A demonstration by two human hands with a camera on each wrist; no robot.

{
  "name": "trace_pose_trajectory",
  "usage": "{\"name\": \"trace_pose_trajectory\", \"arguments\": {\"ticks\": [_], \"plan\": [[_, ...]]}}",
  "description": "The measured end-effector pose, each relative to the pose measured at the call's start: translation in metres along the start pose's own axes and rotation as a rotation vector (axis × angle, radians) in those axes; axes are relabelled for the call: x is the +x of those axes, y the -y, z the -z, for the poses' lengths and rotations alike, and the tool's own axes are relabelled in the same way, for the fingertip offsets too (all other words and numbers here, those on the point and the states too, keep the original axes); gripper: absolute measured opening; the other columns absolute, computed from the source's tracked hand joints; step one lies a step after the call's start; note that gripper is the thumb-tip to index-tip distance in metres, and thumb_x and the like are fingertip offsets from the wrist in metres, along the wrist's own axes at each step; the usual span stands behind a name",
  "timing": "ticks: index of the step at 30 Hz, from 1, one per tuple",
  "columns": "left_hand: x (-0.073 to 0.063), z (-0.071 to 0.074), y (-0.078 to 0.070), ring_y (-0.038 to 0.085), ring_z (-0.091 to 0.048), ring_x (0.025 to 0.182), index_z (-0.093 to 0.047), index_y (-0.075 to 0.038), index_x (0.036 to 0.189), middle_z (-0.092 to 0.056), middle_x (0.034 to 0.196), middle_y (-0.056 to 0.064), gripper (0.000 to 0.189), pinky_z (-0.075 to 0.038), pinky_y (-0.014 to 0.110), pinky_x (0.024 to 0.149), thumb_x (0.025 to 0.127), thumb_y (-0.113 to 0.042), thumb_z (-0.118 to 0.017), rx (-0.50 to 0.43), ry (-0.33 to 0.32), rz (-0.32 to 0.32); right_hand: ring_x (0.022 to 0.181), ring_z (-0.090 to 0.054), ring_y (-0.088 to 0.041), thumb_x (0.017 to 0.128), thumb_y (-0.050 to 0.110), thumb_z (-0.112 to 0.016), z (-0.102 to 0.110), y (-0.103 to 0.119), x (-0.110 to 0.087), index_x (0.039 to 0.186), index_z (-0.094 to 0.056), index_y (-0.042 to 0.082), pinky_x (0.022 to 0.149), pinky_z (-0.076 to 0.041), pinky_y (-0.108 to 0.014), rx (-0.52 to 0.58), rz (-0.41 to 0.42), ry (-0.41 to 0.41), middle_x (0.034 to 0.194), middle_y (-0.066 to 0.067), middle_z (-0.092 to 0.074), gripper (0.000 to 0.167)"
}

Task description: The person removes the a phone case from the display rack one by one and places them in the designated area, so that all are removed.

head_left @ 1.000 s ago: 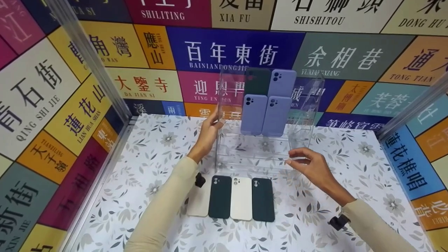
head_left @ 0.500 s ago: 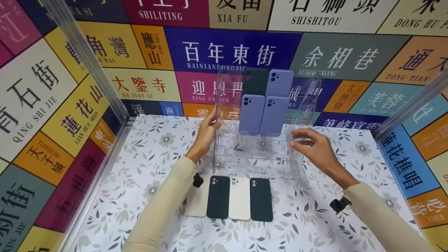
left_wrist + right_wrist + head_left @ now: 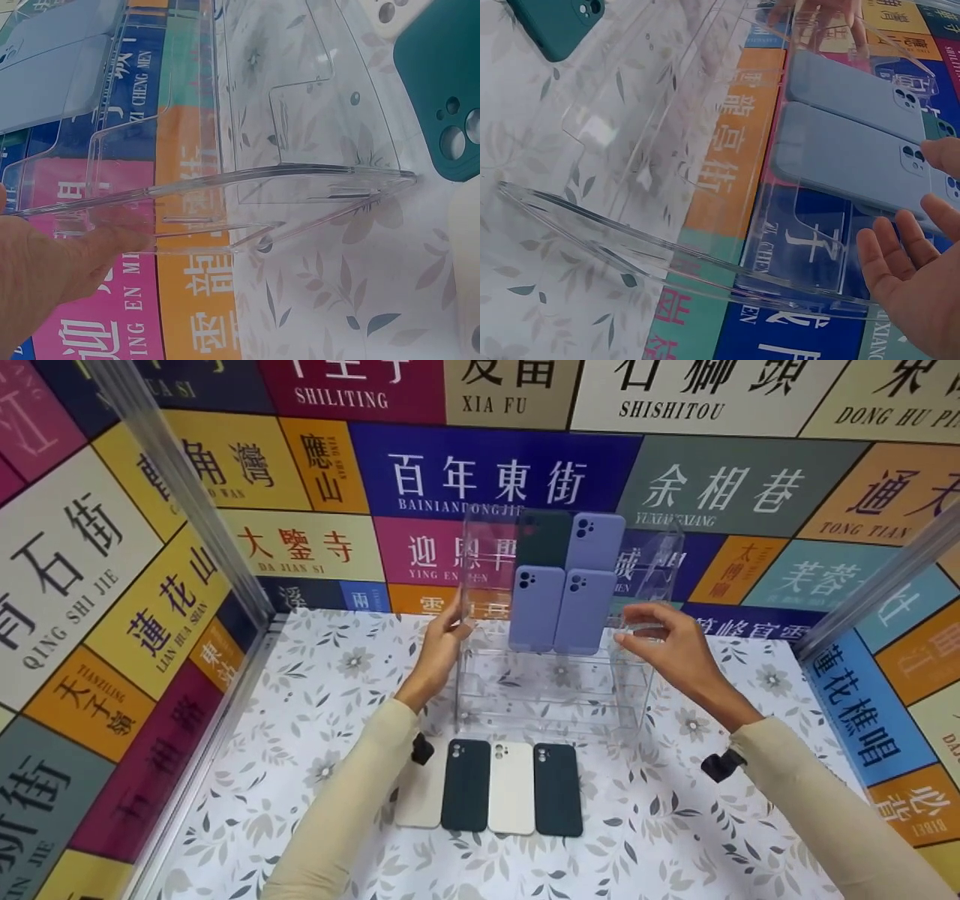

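Flowered tablecloth (image 3: 247, 810): clear stand (image 3: 551, 701) with phone cases (image 3: 536, 607); your left hand (image 3: 435, 658) gripping its side, your right hand (image 3: 681, 652), fingers parted, near.

Walls (image 3: 487, 442) of multicoloured sign panels on 3 sides, 2 silvery corner posts (image 3: 187, 495), white leaf-patterned surface (image 3: 270, 750) below.

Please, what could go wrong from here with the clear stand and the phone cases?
The left hand holds one side of the clear stand, so an uneven pull might tip it and spill the lilac cases. The right hand, near those cases, could knock one. If the stand slides forward, it may push the four cases lying in front.
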State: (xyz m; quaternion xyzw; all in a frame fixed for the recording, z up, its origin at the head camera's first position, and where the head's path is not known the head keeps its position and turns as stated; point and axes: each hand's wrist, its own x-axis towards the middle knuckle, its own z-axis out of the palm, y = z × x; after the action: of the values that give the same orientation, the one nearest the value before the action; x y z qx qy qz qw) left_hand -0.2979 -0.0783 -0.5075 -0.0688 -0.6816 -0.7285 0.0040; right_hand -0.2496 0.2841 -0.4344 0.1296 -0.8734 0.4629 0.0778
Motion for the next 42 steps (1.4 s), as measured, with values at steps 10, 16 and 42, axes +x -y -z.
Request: {"name": "trace_pose_trajectory", "arguments": {"ticks": [10, 16, 42], "plan": [[0.000, 0.001, 0.001, 0.037, -0.047, 0.155, -0.032, -0.019, 0.174, -0.046, 0.170, 0.019, 0.069, -0.037, 0.050, 0.129, 0.110, -0.005, -0.054, -0.016, -0.014, 0.006, 0.127, -0.066, -0.030, 0.099, 0.014, -0.085, -0.001, 0.002, 0.025, 0.147, -0.068, 0.004, 0.099, -0.057, -0.022, -0.003, 0.028, -0.024, 0.140, -0.016, -0.066, 0.051], [0.000, 0.001, 0.001, 0.040, -0.049, 0.153, -0.031, -0.017, 0.174, -0.045, 0.171, 0.020, 0.071, -0.038, 0.051, 0.129, 0.109, -0.002, -0.052, -0.014, -0.015, 0.011, 0.124, -0.067, -0.029, 0.099, 0.016, -0.084, -0.002, 0.005, 0.033, 0.148, -0.068, 0.006, 0.097, -0.055, -0.019, -0.006, 0.030, -0.027, 0.139, -0.014, -0.067, 0.052], [0.002, -0.002, 0.000, 0.038, -0.047, 0.155, -0.034, -0.016, 0.173, -0.043, 0.173, 0.015, 0.071, -0.037, 0.050, 0.129, 0.107, 0.000, -0.053, -0.007, -0.009, -0.016, 0.123, -0.066, -0.037, 0.096, -0.001, -0.082, -0.007, 0.016, 0.050, 0.152, -0.063, 0.001, 0.091, -0.060, -0.018, -0.111, 0.121, 0.005, 0.135, -0.022, -0.062, 0.059]]}}
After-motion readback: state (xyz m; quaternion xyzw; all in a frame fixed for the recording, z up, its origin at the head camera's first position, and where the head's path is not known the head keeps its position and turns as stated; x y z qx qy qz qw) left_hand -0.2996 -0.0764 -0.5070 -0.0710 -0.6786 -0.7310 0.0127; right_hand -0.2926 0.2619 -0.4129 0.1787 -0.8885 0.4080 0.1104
